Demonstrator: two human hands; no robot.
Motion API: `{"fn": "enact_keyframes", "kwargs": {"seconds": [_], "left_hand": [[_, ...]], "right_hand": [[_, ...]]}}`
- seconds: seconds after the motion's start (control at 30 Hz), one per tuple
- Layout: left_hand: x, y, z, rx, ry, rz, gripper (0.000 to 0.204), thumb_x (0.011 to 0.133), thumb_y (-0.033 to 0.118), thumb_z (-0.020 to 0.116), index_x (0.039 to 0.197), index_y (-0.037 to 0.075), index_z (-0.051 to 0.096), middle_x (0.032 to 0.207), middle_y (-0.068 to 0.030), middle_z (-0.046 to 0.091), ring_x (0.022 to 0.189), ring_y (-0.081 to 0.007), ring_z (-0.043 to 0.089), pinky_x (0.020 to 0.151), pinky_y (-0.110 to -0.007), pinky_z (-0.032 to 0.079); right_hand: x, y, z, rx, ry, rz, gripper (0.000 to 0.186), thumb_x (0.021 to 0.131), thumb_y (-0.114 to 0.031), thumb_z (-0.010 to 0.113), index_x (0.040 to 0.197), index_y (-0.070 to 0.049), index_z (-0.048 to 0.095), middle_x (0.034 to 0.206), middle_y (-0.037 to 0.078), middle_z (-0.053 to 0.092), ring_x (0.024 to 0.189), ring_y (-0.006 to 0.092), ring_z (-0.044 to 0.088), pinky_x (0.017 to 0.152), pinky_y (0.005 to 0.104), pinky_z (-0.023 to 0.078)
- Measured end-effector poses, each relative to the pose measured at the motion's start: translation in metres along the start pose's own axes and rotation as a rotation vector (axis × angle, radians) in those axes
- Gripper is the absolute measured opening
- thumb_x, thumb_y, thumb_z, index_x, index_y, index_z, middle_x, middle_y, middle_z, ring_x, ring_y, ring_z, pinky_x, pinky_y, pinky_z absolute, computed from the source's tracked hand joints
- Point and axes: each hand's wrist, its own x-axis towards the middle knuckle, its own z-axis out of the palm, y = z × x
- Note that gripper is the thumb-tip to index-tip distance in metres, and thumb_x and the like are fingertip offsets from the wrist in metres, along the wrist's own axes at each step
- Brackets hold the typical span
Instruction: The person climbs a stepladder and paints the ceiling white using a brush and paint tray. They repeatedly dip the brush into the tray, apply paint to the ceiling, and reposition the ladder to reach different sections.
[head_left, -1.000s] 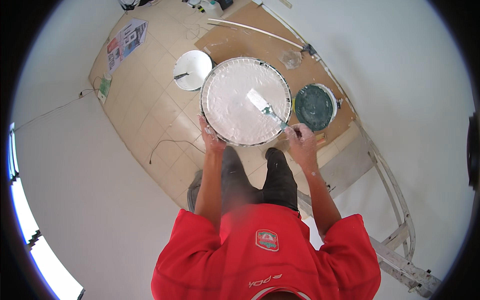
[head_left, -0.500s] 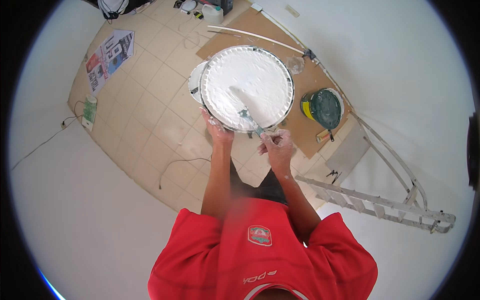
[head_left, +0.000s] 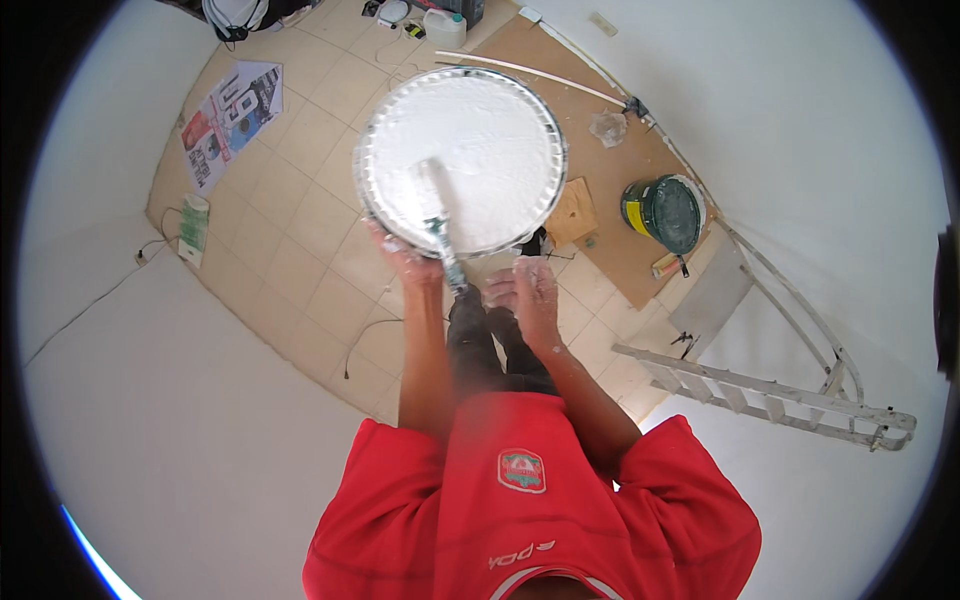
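1. Head view, left hand [head_left: 412, 262]: against near-left rim of round, ridged-rim, white-paste-filled container [head_left: 558, 160]; fingers partly hidden, can't tell how closed.
2. Head view, right hand [head_left: 528, 292]: loosely spread, just right of handle end of flat, white-smeared, green-handled tool [head_left: 440, 230].
3. Tool: blade on paste, handle past near rim.

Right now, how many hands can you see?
2. The left hand is at the lower-left edge of the round container, some of its fingers hidden. The right hand is just right of the brush's handle. I see no others.
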Motion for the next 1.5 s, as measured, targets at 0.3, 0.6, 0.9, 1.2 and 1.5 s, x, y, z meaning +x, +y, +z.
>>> {"fn": "enact_keyframes", "kwargs": {"seconds": [0.3,0.6,0.9,1.2,1.5], "left_hand": [[0.054,0.122,-0.171,0.688,0.010,0.712,0.069,0.103,0.049,0.040,0.150,0.000,0.031,0.153,-0.0197,0.035,0.137,-0.0355,0.041,0.114,-0.052,0.034],[0.206,0.188,-0.315,1.484,0.030,0.931,0.083,0.097,0.063,0.042,0.156,0.011,0.018,0.157,-0.0218,0.027,0.137,-0.0382,0.042,0.110,-0.056,0.041],[0.313,0.222,-0.349,1.880,-0.534,1.271,0.071,0.093,0.065,0.047,0.150,0.023,0.035,0.152,-0.0166,0.035,0.135,-0.0392,0.042,0.102,-0.061,0.045],[0.357,0.195,-0.374,1.721,-0.335,1.028,0.071,0.092,0.057,0.058,0.149,0.021,0.035,0.152,-0.0163,0.035,0.137,-0.0391,0.041,0.104,-0.059,0.045],[0.348,0.165,-0.373,2.032,-0.396,1.137,0.076,0.100,0.060,0.035,0.159,0.020,0.011,0.164,-0.0055,0.015,0.149,-0.0267,0.025,0.121,-0.046,0.026]], "right_hand": [[0.140,0.209,-0.108,-0.930,0.191,0.021,0.039,0.095,-0.040,0.060,0.091,-0.002,0.056,0.076,0.015,0.064,0.063,0.0237,0.065,0.052,0.0376,0.052],[0.336,0.372,0.079,-0.563,-0.043,0.383,0.056,0.089,-0.044,0.063,0.118,0.003,0.056,0.100,0.024,0.068,0.091,0.0409,0.067,0.085,0.0467,0.052],[0.503,0.401,0.142,-1.144,0.386,0.535,0.049,0.086,-0.044,0.060,0.109,-0.001,0.068,0.113,0.024,0.068,0.110,0.0413,0.063,0.098,0.0519,0.045],[0.550,0.395,0.078,-1.173,-0.124,0.333,0.028,0.088,-0.026,0.055,0.089,-0.002,0.070,0.077,0.022,0.067,0.077,0.0347,0.070,0.072,0.0464,0.054],[0.476,0.321,0.056,-1.506,-0.021,0.296,0.036,0.093,-0.032,0.052,0.091,-0.001,0.069,0.094,0.024,0.068,0.094,0.0393,0.067,0.082,0.0491,0.054]]}}
